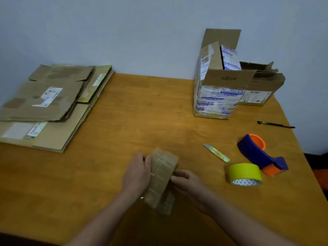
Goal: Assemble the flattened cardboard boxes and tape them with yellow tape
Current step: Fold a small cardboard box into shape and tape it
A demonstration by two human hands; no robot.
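A small brown cardboard box (162,176), blurred and partly folded, is held between both hands just above the table's near middle. My left hand (137,172) grips its left side with fingers curled round the edge. My right hand (184,180) pinches its right side. A roll of yellow tape (245,173) lies on its side to the right of my right hand. A stack of flattened cardboard boxes (49,107) lies at the far left of the wooden table (142,112).
A purple and orange tape dispenser (257,151) lies behind the yellow roll. A small utility knife (216,152) lies between the hands and the dispenser. A black pen (276,124) sits near the right edge. Two opened boxes (218,93) stand at the back right.
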